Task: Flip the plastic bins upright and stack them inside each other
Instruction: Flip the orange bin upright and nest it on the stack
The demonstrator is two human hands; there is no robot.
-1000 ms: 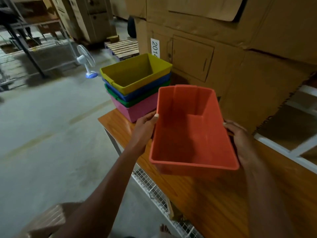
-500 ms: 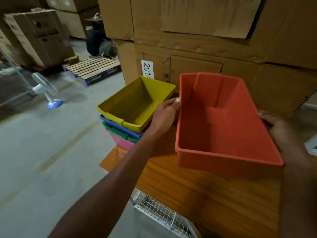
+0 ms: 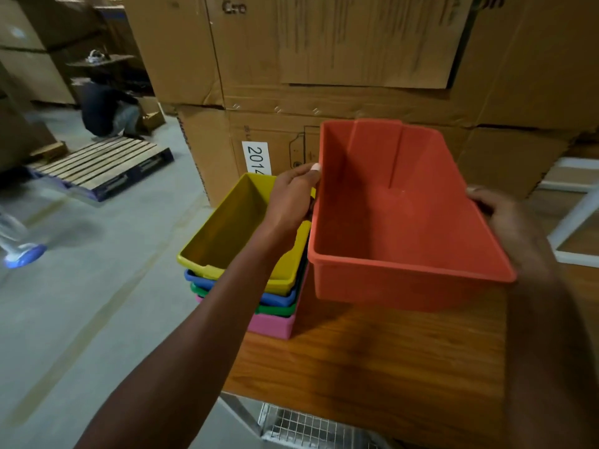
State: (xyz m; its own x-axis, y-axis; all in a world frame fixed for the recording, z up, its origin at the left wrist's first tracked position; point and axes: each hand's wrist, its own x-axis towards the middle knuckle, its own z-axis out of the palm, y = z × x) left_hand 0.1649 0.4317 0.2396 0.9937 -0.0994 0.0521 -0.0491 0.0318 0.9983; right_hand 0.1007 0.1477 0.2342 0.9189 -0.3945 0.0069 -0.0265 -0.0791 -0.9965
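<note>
Cardboard boxes (image 3: 340,59) wall in the far side of a wooden table (image 3: 372,361). Both hands hold an orange bin (image 3: 398,218) upright above it: the left hand (image 3: 291,199) grips the left rim, the right hand (image 3: 505,222) clasps the right side. Just beside it, at the table's left edge, sit nested yellow (image 3: 240,231), blue (image 3: 275,298), green (image 3: 275,308) and pink (image 3: 272,324) bins. A white label (image 3: 257,157) behind reads "2014". Open concrete floor (image 3: 81,286) lies left, with a pallet (image 3: 100,163) beyond.
</note>
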